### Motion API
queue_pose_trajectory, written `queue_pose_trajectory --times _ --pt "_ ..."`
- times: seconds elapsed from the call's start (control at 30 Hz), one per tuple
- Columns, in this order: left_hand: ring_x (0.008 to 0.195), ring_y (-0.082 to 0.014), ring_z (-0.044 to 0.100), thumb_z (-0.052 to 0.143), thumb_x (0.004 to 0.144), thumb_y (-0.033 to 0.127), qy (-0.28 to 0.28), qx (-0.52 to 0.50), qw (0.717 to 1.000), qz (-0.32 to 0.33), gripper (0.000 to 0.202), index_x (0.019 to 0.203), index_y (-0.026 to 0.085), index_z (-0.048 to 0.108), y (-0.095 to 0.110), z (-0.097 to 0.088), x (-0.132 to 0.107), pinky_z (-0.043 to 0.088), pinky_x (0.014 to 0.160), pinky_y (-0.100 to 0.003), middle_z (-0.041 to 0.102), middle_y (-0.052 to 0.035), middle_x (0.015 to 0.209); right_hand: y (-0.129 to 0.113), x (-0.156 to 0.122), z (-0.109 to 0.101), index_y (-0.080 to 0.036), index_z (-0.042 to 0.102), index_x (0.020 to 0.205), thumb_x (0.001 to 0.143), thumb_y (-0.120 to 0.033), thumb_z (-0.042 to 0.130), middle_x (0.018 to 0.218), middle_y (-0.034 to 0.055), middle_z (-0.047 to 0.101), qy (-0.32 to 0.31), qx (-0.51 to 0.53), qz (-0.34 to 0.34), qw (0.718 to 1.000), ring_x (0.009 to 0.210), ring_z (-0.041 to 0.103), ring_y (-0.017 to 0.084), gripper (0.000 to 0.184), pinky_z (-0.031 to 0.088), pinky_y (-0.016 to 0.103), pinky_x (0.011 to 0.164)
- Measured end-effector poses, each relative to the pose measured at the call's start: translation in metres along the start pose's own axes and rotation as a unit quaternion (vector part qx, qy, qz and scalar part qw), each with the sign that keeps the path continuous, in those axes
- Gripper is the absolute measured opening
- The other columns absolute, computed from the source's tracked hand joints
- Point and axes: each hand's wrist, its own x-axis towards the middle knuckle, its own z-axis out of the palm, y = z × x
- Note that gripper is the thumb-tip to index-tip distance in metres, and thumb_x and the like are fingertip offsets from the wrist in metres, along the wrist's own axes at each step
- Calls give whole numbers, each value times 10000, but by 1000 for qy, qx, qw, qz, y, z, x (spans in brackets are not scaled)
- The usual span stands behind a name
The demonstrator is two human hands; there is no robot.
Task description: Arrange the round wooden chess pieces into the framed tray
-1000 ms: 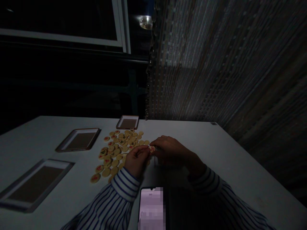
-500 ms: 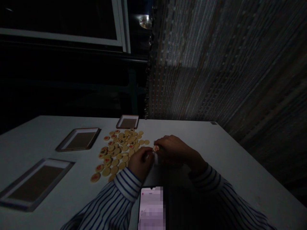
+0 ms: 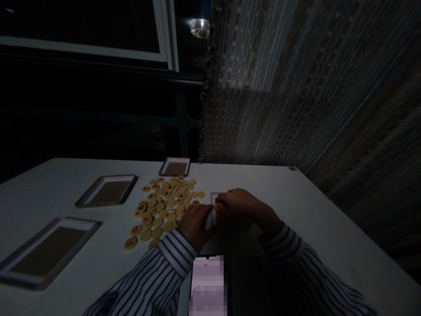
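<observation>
A round xiangqi piece (image 3: 219,206) with a red character is pinched between the fingers of my right hand (image 3: 241,205). That hand is over a shallow rectangular box (image 3: 214,196), most of which it hides along with dark shadow. My left hand (image 3: 195,224) is closed around the box's left edge, its thumb on the near side and its fingers on the far side. Just left of it, many pale wooden xiangqi pieces (image 3: 171,204) lie in a loose pile, some face up with red or black characters, others showing blank backs.
Three more shallow boxes stand on the white table (image 3: 108,259): one near left (image 3: 94,224), one mid left (image 3: 133,179), one at the back (image 3: 174,159). A lit phone (image 3: 207,276) lies below my hands. A bead-string curtain (image 3: 263,87) hangs behind the table's right side.
The piece and my right hand have shifted slightly right and down over the box. My left hand has come off the piece and onto the box edge.
</observation>
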Motion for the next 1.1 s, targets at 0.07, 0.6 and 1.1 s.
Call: queue_pose_trajectory --times 0.07,0.6,1.1 --pt "984 -263 530 588 649 282 -8 8 1000 2 463 1087 155 515 -1 2 0 379 883 -434 602 -109 1047 0 0 2 -193 596 893 834 -352 368 798 66 648 -2 5 -2 1000 688 582 171 284 316 253 553" --pt "1050 -269 495 584 639 268 -25 34 999 -32 486 1110 172 511 -1 5 -2 264 960 -471 592 -110 1091 0 4 19 -165 633 849 783 -305 450 806 78 644 1 13 -55 998 690 568 149 239 310 236 556" --pt "1062 -268 491 598 615 222 -29 45 998 -37 499 1106 194 518 3 2 -1 244 970 -477 601 -104 1088 -9 6 16 -156 638 830 796 -321 444 810 98 650 -40 -6 -38 998 697 601 177 256 347 249 562"
